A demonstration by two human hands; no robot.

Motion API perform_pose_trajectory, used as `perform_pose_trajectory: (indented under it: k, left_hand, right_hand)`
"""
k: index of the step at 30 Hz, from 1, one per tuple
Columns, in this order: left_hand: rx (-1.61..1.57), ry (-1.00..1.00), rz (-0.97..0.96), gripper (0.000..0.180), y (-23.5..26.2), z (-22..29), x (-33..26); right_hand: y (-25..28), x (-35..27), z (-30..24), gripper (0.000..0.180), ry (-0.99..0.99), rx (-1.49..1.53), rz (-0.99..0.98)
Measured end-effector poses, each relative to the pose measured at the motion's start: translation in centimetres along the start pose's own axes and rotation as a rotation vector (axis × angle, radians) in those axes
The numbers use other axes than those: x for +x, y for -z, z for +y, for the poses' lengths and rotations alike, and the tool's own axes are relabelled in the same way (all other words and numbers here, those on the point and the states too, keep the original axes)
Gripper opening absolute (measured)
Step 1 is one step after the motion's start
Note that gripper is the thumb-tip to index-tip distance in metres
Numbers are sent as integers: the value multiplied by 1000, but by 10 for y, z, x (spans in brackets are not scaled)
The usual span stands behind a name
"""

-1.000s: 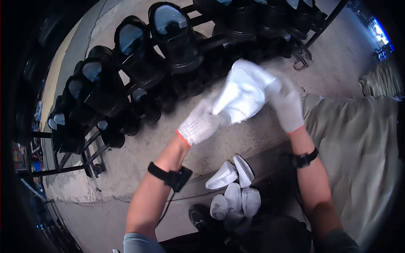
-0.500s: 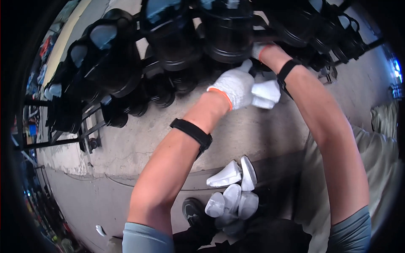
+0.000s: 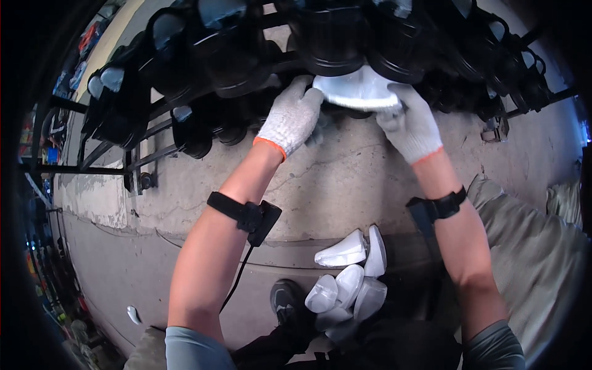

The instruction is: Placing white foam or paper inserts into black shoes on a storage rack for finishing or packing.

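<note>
My left hand, in a white knitted glove with an orange cuff, has thumb and fingers closed at the left edge of a pale plastic shoe insert. On its right edge, my right hand, gloved the same way, grips with the thumb on top and fingers curled underneath. The insert is whitish, with a bright rim toward me; its far end is hidden beneath a black shoe. Several similar translucent shoe inserts lie in a loose pile on the floor near my feet.
A dark metal rack carries rows of black shoes, some with pale inserts inside. Greyish cloth lies at the right. A small white piece rests on the floor at lower left. My shoe stands by the pile.
My left hand has moved left and up, and my right hand has come nearer from among the shoes. Both now hold the insert between them; earlier, white inserts showed beside my left hand.
</note>
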State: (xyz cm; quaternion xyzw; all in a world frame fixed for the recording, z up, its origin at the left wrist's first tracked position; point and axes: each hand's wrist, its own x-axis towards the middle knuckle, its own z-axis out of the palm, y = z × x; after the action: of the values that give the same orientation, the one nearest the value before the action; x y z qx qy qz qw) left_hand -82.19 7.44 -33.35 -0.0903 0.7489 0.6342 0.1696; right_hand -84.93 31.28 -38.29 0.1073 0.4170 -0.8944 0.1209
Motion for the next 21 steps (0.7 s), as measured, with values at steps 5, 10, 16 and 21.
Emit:
perform_pose_trajectory:
  k: [5,10,16,21]
  left_hand:
    - [744,-333,139,41,25,-58,33]
    - [944,-434,155,30,29,-65,24]
    - [844,-388,82,87,-25,-69,-47]
    - [933,-342,-34,75,-97,-214,-178]
  right_hand:
    - [-91,49,39,46,599,-1695,-167]
    - [-103,87,67,48,706,-1934,-302]
    - [-74,91,53,41,832,-1834,-188]
    - [36,-154,106,84,494,-1767,120]
